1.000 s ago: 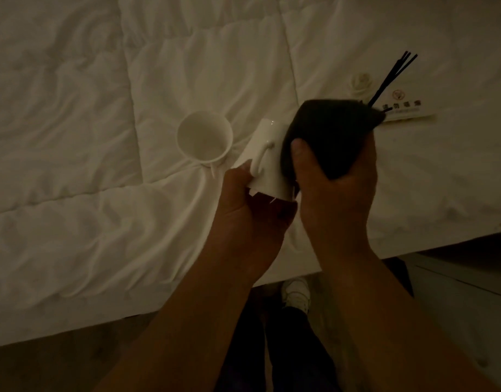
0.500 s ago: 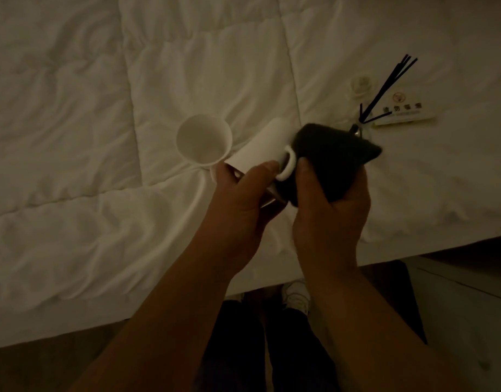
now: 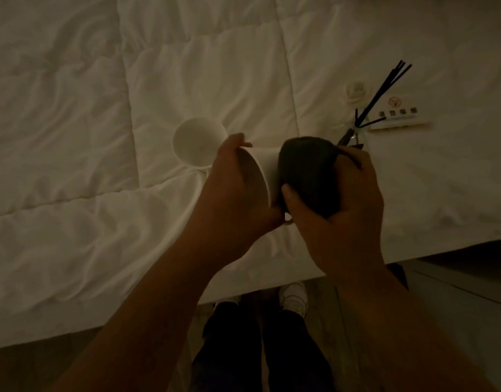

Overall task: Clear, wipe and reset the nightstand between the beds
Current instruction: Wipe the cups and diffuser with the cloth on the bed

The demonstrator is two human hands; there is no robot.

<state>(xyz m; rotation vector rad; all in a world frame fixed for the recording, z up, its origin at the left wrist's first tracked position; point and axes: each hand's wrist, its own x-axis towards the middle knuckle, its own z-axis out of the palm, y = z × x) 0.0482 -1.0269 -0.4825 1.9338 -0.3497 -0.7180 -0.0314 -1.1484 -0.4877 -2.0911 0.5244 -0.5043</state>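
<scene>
My left hand grips a white mug tilted on its side above the bed's edge. My right hand holds a dark cloth bunched up and pressed over the mug's right end. A second white mug rests on the white duvet just left of my hands, mouth facing up. A reed diffuser with black sticks, a small white rose and a white no-smoking sign lie on the duvet to the right.
The bed's front edge runs across below my hands. The corner of a pale nightstand shows at the lower right. My dark trousers and white shoes stand on the floor between them. The room is dim.
The held mug has been turned in my left hand, so its handle no longer shows on top. The cloth has slid lower and round the mug's end.
</scene>
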